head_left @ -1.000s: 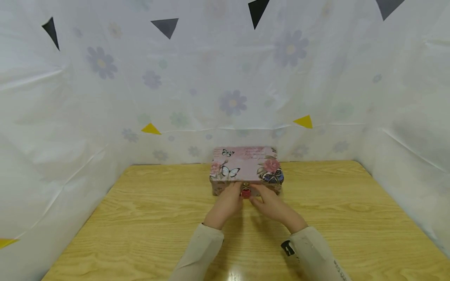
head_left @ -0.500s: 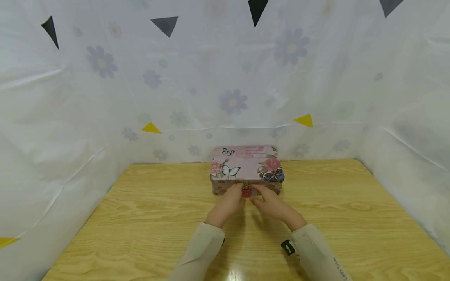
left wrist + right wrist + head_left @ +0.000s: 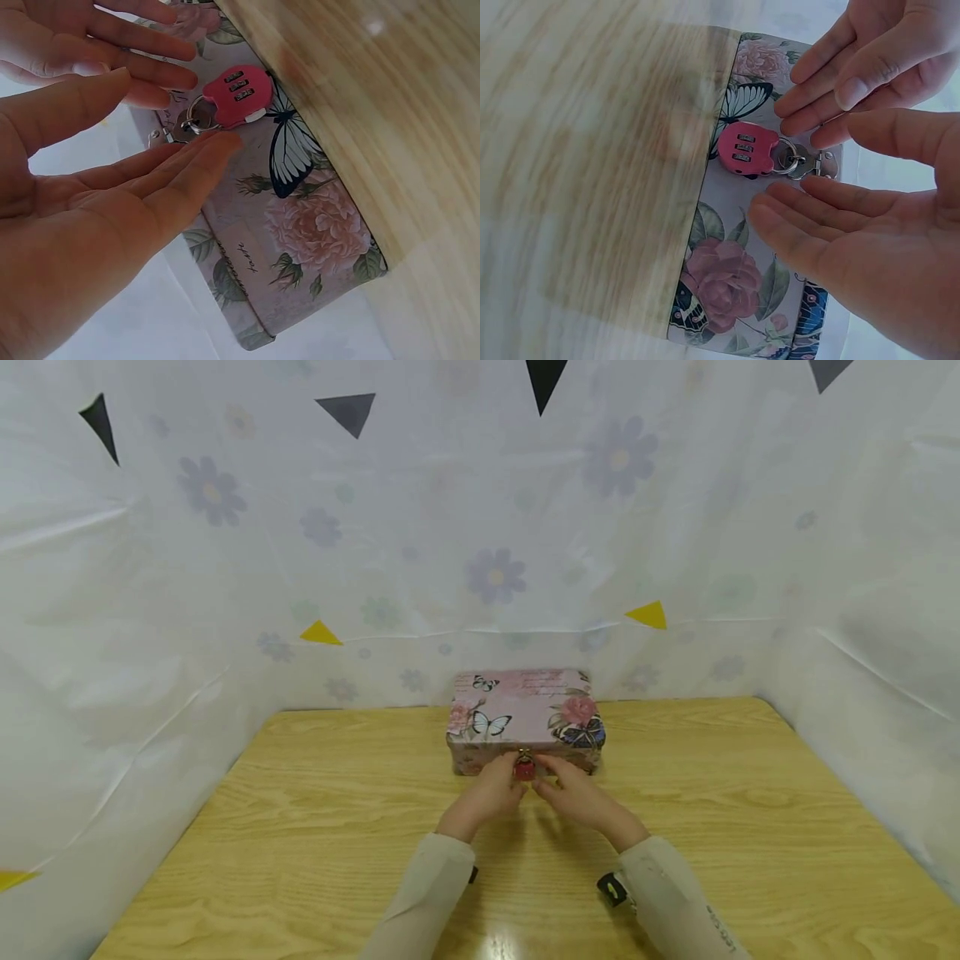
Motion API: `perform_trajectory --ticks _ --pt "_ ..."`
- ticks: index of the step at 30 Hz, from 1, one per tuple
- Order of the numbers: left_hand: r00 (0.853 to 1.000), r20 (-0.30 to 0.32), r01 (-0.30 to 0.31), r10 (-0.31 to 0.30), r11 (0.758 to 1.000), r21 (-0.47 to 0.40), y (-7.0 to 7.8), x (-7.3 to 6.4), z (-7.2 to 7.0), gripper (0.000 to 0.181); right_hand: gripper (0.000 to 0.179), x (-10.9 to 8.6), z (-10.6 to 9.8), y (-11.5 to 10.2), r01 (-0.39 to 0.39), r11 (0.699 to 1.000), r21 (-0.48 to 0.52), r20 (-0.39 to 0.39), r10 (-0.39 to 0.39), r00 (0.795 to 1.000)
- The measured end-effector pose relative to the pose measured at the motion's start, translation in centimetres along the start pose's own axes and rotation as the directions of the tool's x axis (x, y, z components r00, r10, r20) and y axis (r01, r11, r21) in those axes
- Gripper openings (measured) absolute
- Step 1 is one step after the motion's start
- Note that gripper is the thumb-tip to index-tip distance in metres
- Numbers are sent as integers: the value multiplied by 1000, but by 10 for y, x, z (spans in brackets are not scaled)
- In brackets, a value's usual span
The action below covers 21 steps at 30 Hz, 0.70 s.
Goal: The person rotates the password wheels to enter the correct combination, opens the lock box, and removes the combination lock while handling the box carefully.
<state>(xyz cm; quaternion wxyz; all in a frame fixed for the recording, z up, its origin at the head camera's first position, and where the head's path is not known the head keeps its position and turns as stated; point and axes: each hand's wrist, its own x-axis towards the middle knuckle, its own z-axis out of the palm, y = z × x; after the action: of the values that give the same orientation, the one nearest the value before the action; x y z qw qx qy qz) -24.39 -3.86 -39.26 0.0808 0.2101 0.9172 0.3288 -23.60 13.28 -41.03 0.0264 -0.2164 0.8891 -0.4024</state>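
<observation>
A pink floral metal box (image 3: 525, 706) with butterflies and roses stands closed at the back of the table. From the metal clasp (image 3: 802, 161) on its front hangs a small pink combination padlock (image 3: 240, 96), with several number dials facing out. My left hand (image 3: 487, 793) is at one side of the padlock, fingers extended and their tips close to its ring; contact is hard to tell. On the other side, my right hand (image 3: 870, 217) has its fingers stretched beside the padlock, a small gap between them in the right wrist view. Neither hand grips anything.
The wooden table (image 3: 300, 827) spreads out in front of and beside the box. A white flowered sheet (image 3: 420, 527) hangs right behind the box and along both sides, with black and yellow triangles on it. A black strap (image 3: 612, 888) shows at the right sleeve.
</observation>
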Motion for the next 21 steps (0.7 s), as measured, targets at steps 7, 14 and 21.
perform_trajectory --ticks 7,14,21 --pt "1000 4 13 -13 1000 -19 -4 1 1 51 47 2 4 4 -30 999 27 -4 30 1000" --pt "1000 13 3 -2 997 -79 -6 1 1 48 49 3 4 7 -37 994 107 32 34 999" --pt "1000 16 0 2 995 -99 -9 3 3 47 48 3 6 9 -67 979 194 56 57 997"
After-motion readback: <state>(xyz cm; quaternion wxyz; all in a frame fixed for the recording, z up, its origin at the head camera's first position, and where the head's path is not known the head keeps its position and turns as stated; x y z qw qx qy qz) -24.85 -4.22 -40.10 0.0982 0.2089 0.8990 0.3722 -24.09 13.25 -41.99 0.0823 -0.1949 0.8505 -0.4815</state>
